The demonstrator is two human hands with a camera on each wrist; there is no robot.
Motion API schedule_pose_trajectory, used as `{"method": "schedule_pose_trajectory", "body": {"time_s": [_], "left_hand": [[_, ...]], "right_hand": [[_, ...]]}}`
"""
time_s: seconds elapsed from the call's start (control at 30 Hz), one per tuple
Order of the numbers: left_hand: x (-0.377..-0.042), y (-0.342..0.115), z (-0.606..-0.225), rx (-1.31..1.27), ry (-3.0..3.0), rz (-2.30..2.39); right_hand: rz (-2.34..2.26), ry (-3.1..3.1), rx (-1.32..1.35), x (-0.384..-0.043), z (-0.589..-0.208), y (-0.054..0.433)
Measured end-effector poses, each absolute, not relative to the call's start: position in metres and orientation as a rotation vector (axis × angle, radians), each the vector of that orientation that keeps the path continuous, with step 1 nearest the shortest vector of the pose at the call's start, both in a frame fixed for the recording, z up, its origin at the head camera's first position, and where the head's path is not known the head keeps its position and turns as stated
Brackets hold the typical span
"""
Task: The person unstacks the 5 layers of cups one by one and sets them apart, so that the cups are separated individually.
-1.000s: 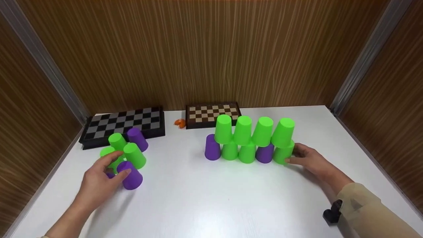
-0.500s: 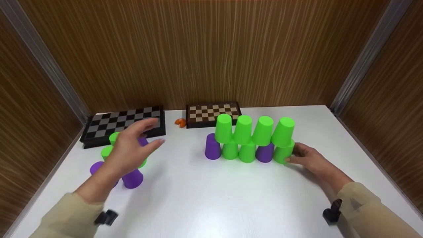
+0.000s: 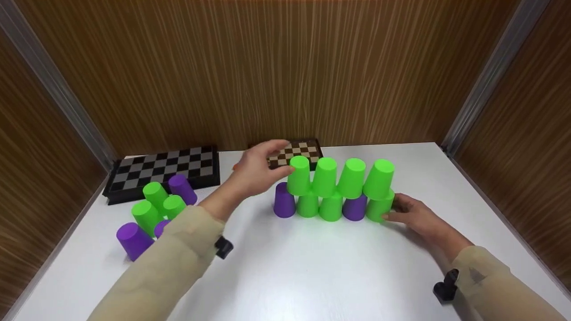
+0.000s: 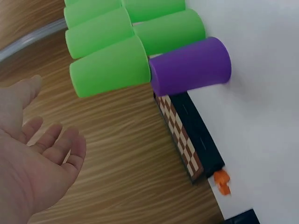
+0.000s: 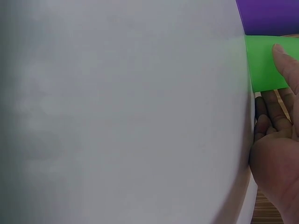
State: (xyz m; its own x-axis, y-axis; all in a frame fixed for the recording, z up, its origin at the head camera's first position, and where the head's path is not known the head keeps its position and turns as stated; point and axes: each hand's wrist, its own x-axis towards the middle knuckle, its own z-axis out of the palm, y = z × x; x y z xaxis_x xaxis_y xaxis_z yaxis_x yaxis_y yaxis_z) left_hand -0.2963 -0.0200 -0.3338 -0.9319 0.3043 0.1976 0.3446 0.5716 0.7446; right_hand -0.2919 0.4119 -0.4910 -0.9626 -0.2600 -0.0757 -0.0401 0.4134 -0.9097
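Note:
Upside-down cups form two rows on the white table (image 3: pixel 276 276): a lower row of green and purple ones, an upper row of green ones. My left hand (image 3: pixel 254 167) is in the air beside the leftmost upper green cup (image 3: pixel 299 176), thumb and fingers spread, holding nothing. In the left wrist view that green cup (image 4: pixel 110 67) overhangs the purple cup (image 4: pixel 191 65) at the row's end, apart from the hand. My right hand (image 3: pixel 417 216) grips the rightmost lower green cup (image 3: pixel 379 207); its thumb lies on the cup's front, the other fingers partly hidden behind.
Several loose green and purple cups (image 3: pixel 145 216) stand at the left, partly behind the left sleeve (image 3: pixel 174 254). Behind them lies a black-and-grey checkered board (image 3: pixel 165 167). A smaller brown checkered board (image 3: pixel 308 149) and a small orange object (image 4: pixel 222 181) are at the back.
My left hand has left the loose cups at the left and moved right and up to the stacked rows, empty. My right hand has stayed at its green cup.

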Motion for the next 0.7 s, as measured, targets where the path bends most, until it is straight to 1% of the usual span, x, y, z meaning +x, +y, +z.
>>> {"method": "schedule_pose_trajectory", "body": {"time_s": [0.2,0.7], "left_hand": [[-0.311,-0.002,-0.347,-0.577,-2.800,-1.365],[-0.323,0.005,-0.362,-0.557,-2.797,-1.478]], "right_hand": [[-1.537,2.463,-0.246,-0.291,-0.490,0.411],[-1.506,2.472,-0.271,-0.296,-0.485,0.415]]}}
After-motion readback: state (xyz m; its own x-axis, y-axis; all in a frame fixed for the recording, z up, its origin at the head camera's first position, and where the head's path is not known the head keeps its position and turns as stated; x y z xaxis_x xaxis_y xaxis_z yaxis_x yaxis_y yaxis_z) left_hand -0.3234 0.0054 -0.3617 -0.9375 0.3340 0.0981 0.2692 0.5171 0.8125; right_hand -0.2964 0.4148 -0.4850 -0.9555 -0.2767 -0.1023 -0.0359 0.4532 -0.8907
